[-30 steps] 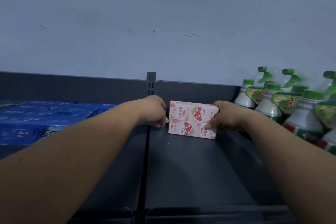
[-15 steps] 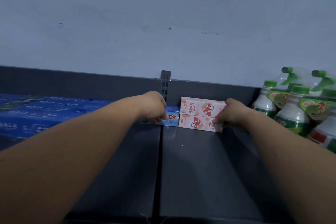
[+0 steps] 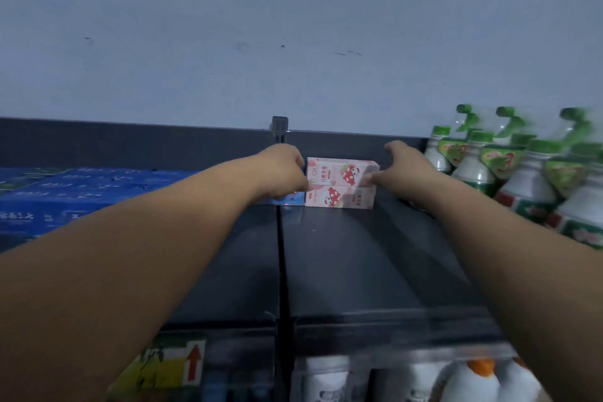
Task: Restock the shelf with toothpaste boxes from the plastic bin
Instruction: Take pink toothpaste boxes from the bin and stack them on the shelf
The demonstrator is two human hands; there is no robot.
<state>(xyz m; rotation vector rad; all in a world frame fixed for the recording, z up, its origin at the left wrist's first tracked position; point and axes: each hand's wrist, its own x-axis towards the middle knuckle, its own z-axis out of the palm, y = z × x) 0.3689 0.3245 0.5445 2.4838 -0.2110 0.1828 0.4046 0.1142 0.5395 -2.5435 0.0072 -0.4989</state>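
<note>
Two pink toothpaste boxes [image 3: 341,183] with strawberry pictures lie stacked at the back of the dark shelf [image 3: 342,264]. My left hand [image 3: 282,170] sits with curled fingers against the stack's left end, its fingertips at the seam between the two boxes. Below that hand, the end of a small blue toothpaste box [image 3: 291,200] shows, partly hidden. My right hand [image 3: 403,170] is at the stack's right end with fingers spread and thumb raised; only its fingertips touch the upper box. The plastic bin is out of view.
Flat blue boxes [image 3: 65,196] fill the shelf's left side. Green-capped spray bottles [image 3: 522,179] crowd the right side. A slotted upright post [image 3: 279,129] stands behind the stack. Below are white bottles [image 3: 473,382] and a yellow label with a red arrow [image 3: 169,365].
My right hand has loosened from the right end of the pink stack and spread its fingers. My left hand has risen from the blue box to the stack's left end.
</note>
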